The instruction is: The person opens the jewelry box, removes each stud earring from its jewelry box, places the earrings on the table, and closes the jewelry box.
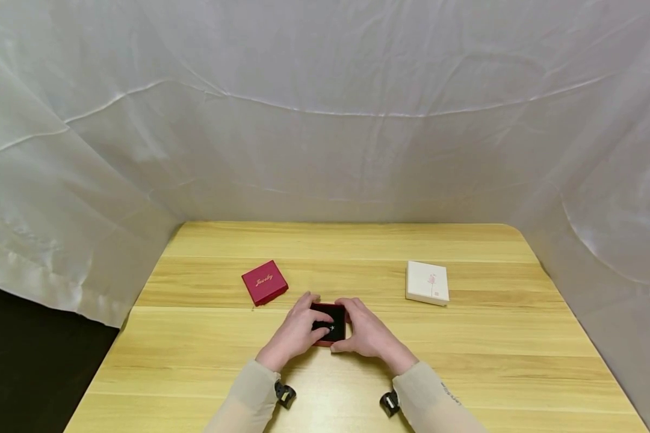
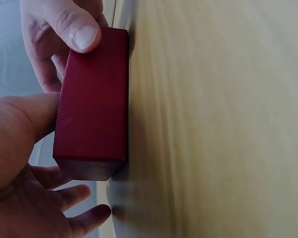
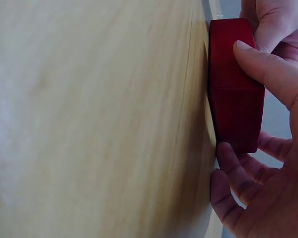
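Observation:
An uncovered red jewelry box (image 1: 325,344) with a black lining sits on the table in front of me. A small silver star-shaped piece of jewelry (image 1: 333,328) lies on the lining. My right hand (image 1: 365,331) grips the box's right end, thumb (image 3: 263,64) on the near wall and fingers around the far corner. My left hand (image 1: 295,331) reaches over the left edge. Its thumb and index finger extend onto the lining beside the star, a gap showing between their tips. In the left wrist view, its other fingers (image 2: 69,198) are spread outside the red wall (image 2: 92,104).
A red lid marked "Jewelry" (image 1: 265,281) lies back left on the wooden table (image 1: 476,373). Back right is a white box (image 1: 428,281) with a pink flower print. Pale cloth (image 1: 325,150) hangs behind and along the sides.

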Demonstrator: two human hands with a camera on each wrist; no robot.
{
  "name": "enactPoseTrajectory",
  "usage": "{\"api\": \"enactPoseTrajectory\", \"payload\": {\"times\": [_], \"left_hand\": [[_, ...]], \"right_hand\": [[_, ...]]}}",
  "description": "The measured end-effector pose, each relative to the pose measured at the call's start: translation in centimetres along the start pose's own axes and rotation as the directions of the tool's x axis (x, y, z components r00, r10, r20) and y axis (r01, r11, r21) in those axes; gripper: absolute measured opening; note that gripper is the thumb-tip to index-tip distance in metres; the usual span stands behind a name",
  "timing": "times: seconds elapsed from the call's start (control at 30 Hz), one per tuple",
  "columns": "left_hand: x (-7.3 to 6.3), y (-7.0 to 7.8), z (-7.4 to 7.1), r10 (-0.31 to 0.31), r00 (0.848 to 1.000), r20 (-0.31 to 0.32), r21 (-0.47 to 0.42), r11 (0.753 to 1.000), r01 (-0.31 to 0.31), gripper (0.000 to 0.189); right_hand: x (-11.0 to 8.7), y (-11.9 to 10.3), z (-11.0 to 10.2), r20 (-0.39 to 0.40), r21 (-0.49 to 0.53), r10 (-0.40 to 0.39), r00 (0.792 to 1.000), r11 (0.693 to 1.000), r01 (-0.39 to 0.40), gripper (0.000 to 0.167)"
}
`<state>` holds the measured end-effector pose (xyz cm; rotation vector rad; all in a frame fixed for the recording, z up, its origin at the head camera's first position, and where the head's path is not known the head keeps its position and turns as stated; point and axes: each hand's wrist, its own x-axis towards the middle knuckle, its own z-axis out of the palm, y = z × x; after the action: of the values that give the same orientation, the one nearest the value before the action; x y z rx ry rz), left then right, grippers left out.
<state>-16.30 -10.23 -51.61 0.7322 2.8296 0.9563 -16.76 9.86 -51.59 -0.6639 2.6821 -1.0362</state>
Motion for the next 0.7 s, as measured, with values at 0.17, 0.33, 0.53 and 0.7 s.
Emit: {"api": "enactPoseTrajectory", "payload": {"times": [0.17,0.33,0.53,0.7], "left_hand": [[-0.03,0.07,-0.07,0.007,1.0,0.013,0.003,1.0,-0.007,0.017],[-0.01,0.12,-0.15,0.017,1.0,0.013,-0.018,1.0,-0.016,0.014],[0.18,0.18,0.1,0.02,1.0,-0.011,-0.008,1.0,-0.02,0.009],[0.25,0.32,0.33,0.009,0.999,-0.034,-0.004,1.0,-0.009,0.007]], "right_hand": [[-0.01,-0.04,-0.03,0.0,0.002,-0.003,1.0,1.0,0.003,0.09],[-0.06,-0.06,-0.04,0.003,0.007,0.0,1.0,1.0,0.0,0.09],[-0.12,-0.08,-0.09,0.0,0.023,0.001,1.0,1.0,-0.001,0.089],[-0.09,0.01,-0.05,-0.008,0.023,-0.012,1.0,1.0,0.012,0.087]]}}
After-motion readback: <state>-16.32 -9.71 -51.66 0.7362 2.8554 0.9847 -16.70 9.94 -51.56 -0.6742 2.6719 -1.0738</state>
